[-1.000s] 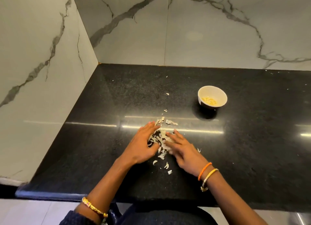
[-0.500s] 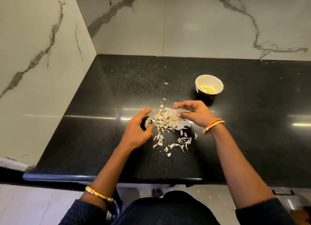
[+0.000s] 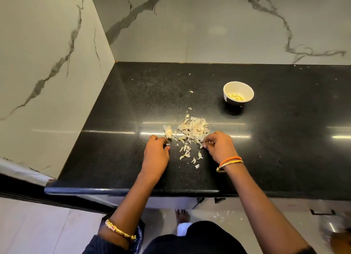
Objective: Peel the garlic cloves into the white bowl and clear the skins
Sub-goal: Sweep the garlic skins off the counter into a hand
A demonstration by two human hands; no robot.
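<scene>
A loose pile of papery garlic skins (image 3: 193, 129) lies on the black counter (image 3: 284, 139), with scraps trailing toward the front edge. My right hand (image 3: 220, 147) sits at the pile's right edge, its curled fingertips pinching a few skins. My left hand (image 3: 156, 153) is at the pile's left, fingers curled, with a small scrap pinched at the fingertips. It lies just below a small separate clump of skins (image 3: 168, 131). The white bowl (image 3: 247, 89) stands at the back right, apart from both hands, with several peeled cloves (image 3: 236, 97) inside.
Marble walls close the counter on the left and at the back. A few stray skin flakes (image 3: 191, 91) lie behind the pile. The counter's rounded front edge (image 3: 133, 191) is near my body. Some flakes lie on the floor (image 3: 224, 215) below.
My right hand has come back from the far side of the pile to its near right edge. My left hand has drawn back toward me. The view has risen and pulled back.
</scene>
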